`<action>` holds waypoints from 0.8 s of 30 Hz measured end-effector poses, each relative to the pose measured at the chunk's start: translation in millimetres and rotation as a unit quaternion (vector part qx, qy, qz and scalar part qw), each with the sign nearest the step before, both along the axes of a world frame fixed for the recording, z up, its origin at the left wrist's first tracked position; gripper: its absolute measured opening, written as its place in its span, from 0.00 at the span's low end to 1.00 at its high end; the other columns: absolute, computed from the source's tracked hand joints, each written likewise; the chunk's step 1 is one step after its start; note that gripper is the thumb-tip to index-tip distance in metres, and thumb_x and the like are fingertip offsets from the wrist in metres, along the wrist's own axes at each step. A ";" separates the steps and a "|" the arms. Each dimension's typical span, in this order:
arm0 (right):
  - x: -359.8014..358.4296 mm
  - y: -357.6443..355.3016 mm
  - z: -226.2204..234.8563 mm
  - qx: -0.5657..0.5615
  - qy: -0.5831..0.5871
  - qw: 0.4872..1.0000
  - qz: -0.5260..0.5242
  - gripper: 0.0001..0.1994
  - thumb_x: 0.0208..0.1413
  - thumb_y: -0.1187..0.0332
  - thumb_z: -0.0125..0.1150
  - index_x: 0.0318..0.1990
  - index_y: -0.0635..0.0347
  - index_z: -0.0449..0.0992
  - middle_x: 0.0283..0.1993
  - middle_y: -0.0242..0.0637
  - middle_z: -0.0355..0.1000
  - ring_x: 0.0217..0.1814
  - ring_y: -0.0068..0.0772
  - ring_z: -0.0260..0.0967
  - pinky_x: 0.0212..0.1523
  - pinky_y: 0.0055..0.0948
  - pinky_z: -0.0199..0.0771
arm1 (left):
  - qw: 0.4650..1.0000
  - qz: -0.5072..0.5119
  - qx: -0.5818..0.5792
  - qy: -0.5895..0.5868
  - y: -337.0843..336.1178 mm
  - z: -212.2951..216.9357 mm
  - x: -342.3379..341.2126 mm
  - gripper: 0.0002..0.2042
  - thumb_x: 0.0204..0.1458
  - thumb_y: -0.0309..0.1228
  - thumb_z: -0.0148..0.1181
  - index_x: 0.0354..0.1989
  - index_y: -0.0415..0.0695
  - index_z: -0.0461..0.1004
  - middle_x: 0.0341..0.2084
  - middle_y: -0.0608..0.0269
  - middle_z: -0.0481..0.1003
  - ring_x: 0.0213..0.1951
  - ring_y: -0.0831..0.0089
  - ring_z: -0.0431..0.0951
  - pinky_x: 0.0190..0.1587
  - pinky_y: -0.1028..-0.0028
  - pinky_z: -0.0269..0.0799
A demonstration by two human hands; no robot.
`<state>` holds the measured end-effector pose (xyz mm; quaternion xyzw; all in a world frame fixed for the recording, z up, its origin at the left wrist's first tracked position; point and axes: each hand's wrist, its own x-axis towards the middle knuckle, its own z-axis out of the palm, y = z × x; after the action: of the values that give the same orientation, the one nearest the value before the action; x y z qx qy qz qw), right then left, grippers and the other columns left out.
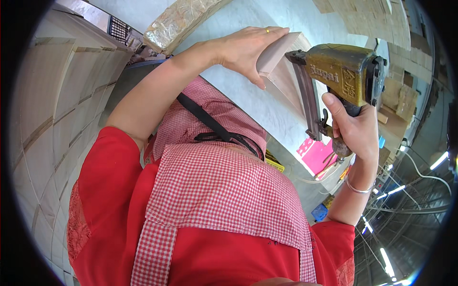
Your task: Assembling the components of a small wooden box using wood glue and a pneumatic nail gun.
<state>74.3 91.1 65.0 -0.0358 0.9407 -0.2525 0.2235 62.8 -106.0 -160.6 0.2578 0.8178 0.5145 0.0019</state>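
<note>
Head view: we are steadying a wooden box [282, 86] on the worktop [233, 80], the left hand [244, 52] grasping it with the thumb near and the fingers far, probably to keep it from shifting. Just to its right, we are wrapping the right hand's [357, 127] grip around the handle of a yellow nail gun [336, 71], likely for bearing its weight and guiding its nose, which is pointing left; whether it is touching the box, we cannot tell.

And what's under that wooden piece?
The pale tabletop shows around the wooden piece; whatever is directly beneath it is covered, so I can't tell.
</note>
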 end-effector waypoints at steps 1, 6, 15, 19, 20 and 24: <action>-2.0 0.1 1.9 0.016 -0.012 1.000 0.007 0.16 0.57 0.58 0.70 0.34 0.64 0.76 0.16 0.24 0.65 0.14 0.13 0.58 0.15 0.19 0.56 | 1.000 0.004 -0.001 0.003 0.2 -0.6 0.6 0.65 0.23 0.41 0.81 0.73 0.39 0.43 0.68 0.42 0.55 0.68 0.51 0.57 0.70 0.58 0.52; -7.6 3.4 -0.9 0.005 0.002 0.998 0.069 0.16 0.56 0.58 0.70 0.32 0.63 0.76 0.15 0.23 0.64 0.14 0.13 0.59 0.15 0.19 0.56 | 1.000 0.004 0.004 0.005 -0.3 0.5 1.1 0.65 0.24 0.41 0.81 0.73 0.40 0.42 0.68 0.42 0.56 0.68 0.49 0.57 0.70 0.59 0.53; 36.0 85.4 24.6 -0.019 0.146 0.977 -0.152 0.13 0.58 0.63 0.66 0.31 0.65 0.75 0.16 0.24 0.65 0.14 0.14 0.60 0.16 0.20 0.58 | 1.000 0.007 0.009 0.001 -1.1 17.0 2.1 0.63 0.27 0.44 0.80 0.73 0.41 0.43 0.65 0.41 0.60 0.66 0.49 0.61 0.69 0.61 0.56; 69.9 185.7 5.2 0.011 0.231 0.947 -0.224 0.13 0.59 0.62 0.64 0.39 0.65 0.74 0.22 0.27 0.69 0.20 0.14 0.63 0.20 0.20 0.62 | 0.995 0.055 0.045 -0.074 -8.3 39.3 20.4 0.62 0.30 0.51 0.78 0.71 0.36 0.46 0.58 0.44 0.67 0.58 0.51 0.70 0.61 0.63 0.66; 83.7 213.1 -6.4 0.020 0.221 0.949 -0.223 0.15 0.59 0.64 0.64 0.46 0.66 0.72 0.27 0.33 0.71 0.24 0.22 0.68 0.25 0.25 0.67 | 0.978 0.077 0.080 -0.179 -14.1 46.4 27.2 0.57 0.35 0.54 0.75 0.70 0.37 0.49 0.54 0.46 0.69 0.55 0.54 0.72 0.58 0.65 0.69; 122.4 308.3 -90.7 0.283 0.285 0.903 -0.152 0.30 0.57 0.70 0.60 0.65 0.65 0.58 0.44 0.55 0.75 0.41 0.53 0.76 0.41 0.45 0.74 | 0.868 0.093 0.189 -0.449 -46.0 73.8 35.8 0.43 0.49 0.58 0.65 0.65 0.39 0.58 0.46 0.51 0.71 0.46 0.61 0.76 0.50 0.68 0.74</action>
<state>196.7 399.4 -25.7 0.1016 0.9903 0.0148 -0.0941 98.6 -152.0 -86.7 -0.0835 0.6362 0.7170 0.2725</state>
